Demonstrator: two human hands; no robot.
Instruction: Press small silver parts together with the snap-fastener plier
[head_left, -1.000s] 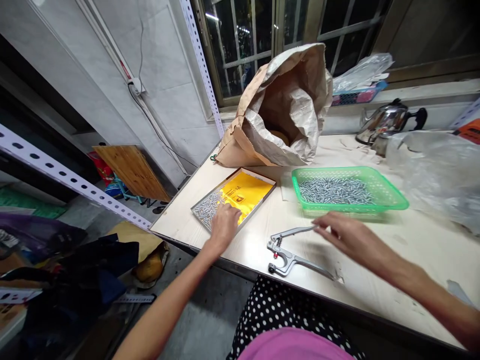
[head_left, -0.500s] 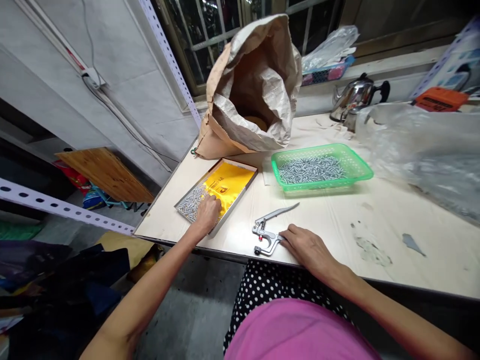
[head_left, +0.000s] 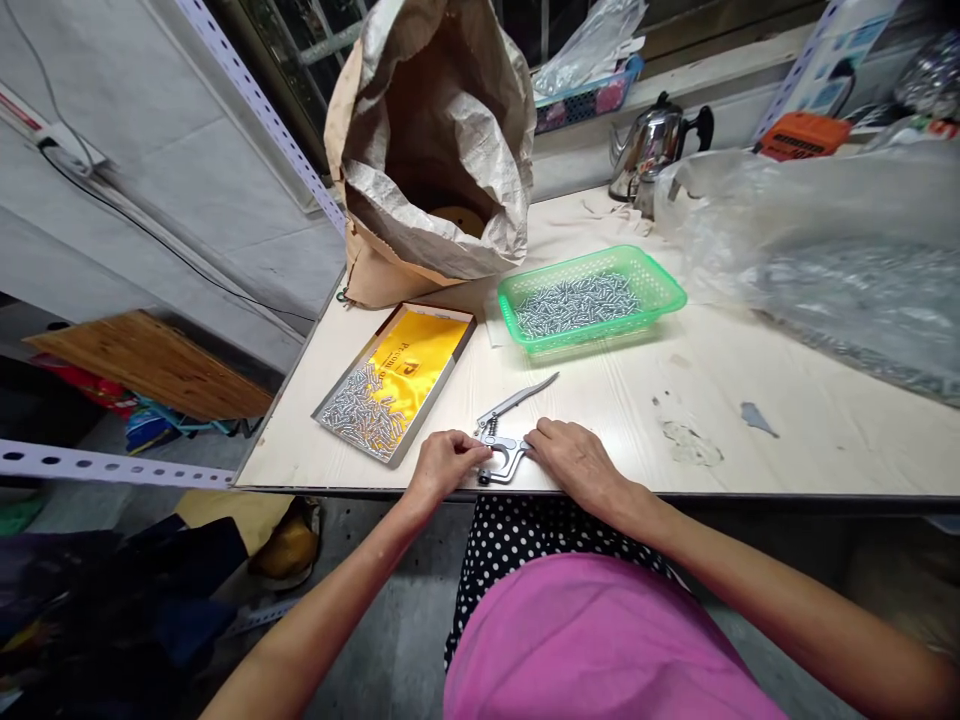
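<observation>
Hand pliers with a C-shaped jaw and a spring (head_left: pixel 510 450) lie at the table's front edge, one long handle angled up and away. My right hand (head_left: pixel 577 462) is closed round the end of the other handle. At the jaw, my left hand (head_left: pixel 448 465) has its fingers pinched together; what they hold, if anything, is too small to make out. Left of the pliers lies a shallow tray (head_left: pixel 427 418) with a yellow sheet (head_left: pixel 424 350) and many small metal pieces (head_left: pixel 360 415). Behind the pliers, a green plastic basket (head_left: pixel 667 300) holds more small silvery pieces (head_left: pixel 577 305).
A large open paper sack (head_left: pixel 360 270) stands at the back left. Toward the back right are a metal kettle (head_left: pixel 651 150), an orange box (head_left: pixel 802 135) and a big clear plastic bag (head_left: pixel 840 260). A grey scrap (head_left: pixel 757 418) lies on the table (head_left: pixel 585 400).
My left hand has moved from the metal pieces in the tray rightward to the pliers' jaw. My right hand keeps its hold on the handle. The camera view has shifted.
</observation>
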